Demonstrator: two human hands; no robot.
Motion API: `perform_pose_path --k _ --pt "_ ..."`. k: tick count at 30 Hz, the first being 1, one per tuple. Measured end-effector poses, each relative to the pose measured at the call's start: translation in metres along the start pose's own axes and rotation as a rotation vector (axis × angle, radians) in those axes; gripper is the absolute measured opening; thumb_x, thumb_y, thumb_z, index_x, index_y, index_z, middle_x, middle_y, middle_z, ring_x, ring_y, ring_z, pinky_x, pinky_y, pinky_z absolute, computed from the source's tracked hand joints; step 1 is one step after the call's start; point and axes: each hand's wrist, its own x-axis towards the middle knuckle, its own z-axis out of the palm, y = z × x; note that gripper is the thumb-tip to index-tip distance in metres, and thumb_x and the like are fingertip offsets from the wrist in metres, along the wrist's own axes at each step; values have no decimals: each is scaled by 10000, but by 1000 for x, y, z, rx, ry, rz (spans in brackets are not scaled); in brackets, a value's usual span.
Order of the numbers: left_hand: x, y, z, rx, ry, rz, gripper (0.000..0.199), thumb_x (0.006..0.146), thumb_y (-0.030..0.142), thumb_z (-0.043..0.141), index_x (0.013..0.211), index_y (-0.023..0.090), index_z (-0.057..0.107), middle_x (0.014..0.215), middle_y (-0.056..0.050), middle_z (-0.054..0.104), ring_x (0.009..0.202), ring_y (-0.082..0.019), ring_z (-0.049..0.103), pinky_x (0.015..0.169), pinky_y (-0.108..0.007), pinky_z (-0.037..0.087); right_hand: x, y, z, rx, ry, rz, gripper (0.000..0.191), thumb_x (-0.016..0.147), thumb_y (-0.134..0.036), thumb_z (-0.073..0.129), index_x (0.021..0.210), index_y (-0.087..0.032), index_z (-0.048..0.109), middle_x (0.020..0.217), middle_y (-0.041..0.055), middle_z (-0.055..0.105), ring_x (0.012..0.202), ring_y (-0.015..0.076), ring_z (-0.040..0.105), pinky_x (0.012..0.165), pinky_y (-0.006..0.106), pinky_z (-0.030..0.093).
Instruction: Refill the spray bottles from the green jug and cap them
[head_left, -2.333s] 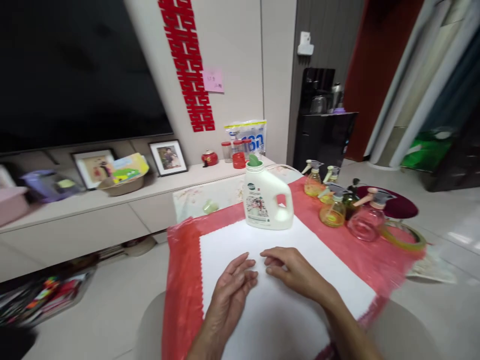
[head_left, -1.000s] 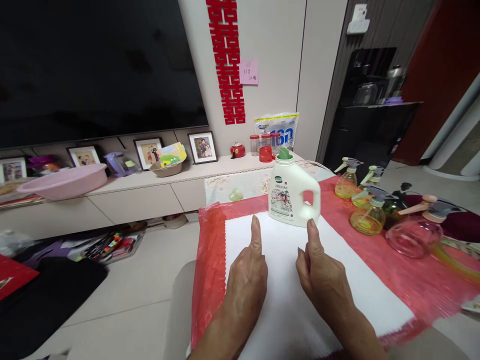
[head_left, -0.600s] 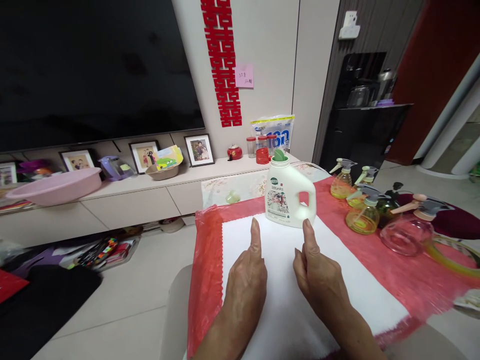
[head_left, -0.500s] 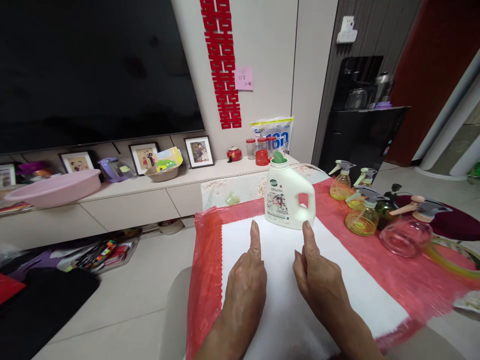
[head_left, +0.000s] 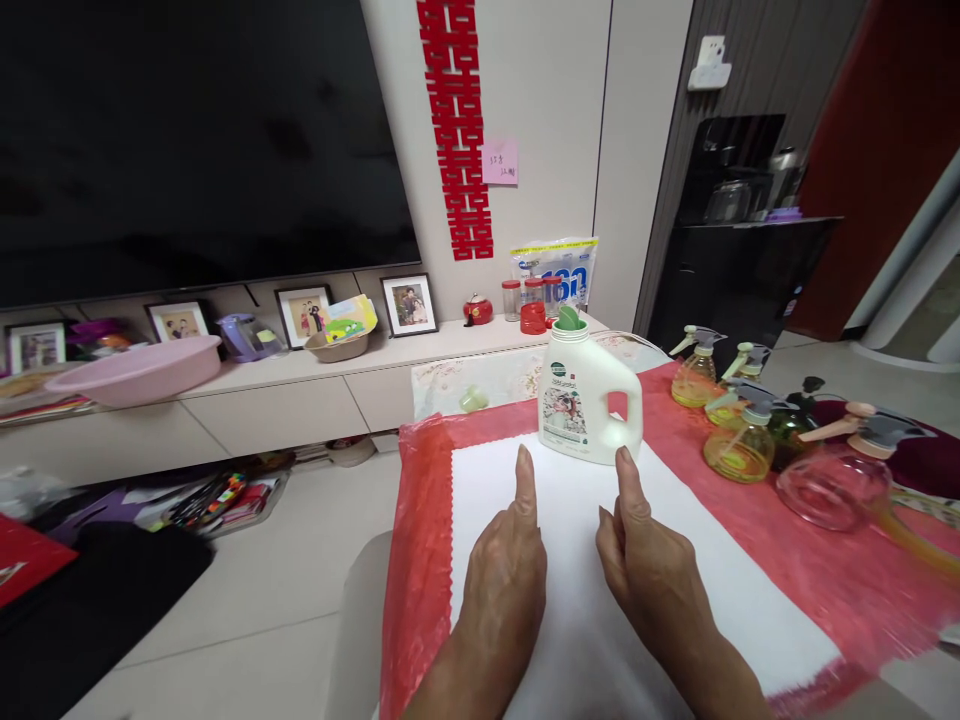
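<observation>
A pale green detergent bottle [head_left: 566, 370] with a side handle stands upright on a white cloth [head_left: 574, 560]. A green piece [head_left: 568, 319] pokes up from its open threaded neck. My left hand [head_left: 506, 570] is held over the cloth, one finger stretched out toward the bottle; nothing shows in it. My right hand [head_left: 656, 570] mirrors it, with one finger stretched out and a second fingertip apart on its left side. In this view its fingertip overlaps the bottle's base; I cannot tell whether they touch. The remaining fingers of both hands are mostly hidden.
A red plastic sheet [head_left: 424, 520] lies beneath the cloth. Spray bottles stand on the right: several with yellow liquid [head_left: 739, 447] and a pink one [head_left: 832, 480]. Behind is a low cabinet [head_left: 262, 400] bearing a pink basin [head_left: 142, 370], picture frames and red-lidded jars [head_left: 533, 300].
The whole view has shifted slightly, so everything sits a little further right. Both hands keep the same pose, and the bottle stays in its place on the cloth.
</observation>
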Motion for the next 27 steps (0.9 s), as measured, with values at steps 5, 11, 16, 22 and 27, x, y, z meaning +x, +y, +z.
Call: perform_pose_path --k 5,11,16,22,27 --pt "-1 -7 4 52 -12 56 662 799 168 621 1455 136 538 572 10 459 563 -200 401 689 -348 444 2 -1 0 3 10 -4 533 1062 -151 303 1586 -59 258 657 -42 438 503 21 402 523 152 315" --pt "-7 -37 16 248 17 189 675 860 163 544 1527 180 440 633 -12 518 602 -210 478 685 -339 445 2 -2 3 -13 6 -13 494 1058 -139 293 1541 -35 313 643 -41 424 491 21 393 515 157 299" --pt "-5 -38 14 487 -152 170 736 894 88 411 1604 184 243 780 -61 631 706 -226 574 731 -359 489 -4 1 8 42 -47 -8 523 1056 -156 291 1563 -30 303 645 -35 424 494 26 396 499 150 307" --pt "-2 -57 -6 863 -538 167 819 836 -17 383 1596 254 242 1207 -111 659 1072 -265 625 960 -466 521 -10 23 13 209 -176 23 469 1098 -315 367 1520 -116 416 844 15 530 698 12 513 624 102 429" --pt "-13 -108 -18 931 -559 291 757 811 -41 421 1534 177 377 1417 -172 574 1299 -309 555 1077 -510 483 -10 71 23 399 -239 428 583 983 -610 486 1297 -142 632 1015 47 576 786 44 562 638 129 463"
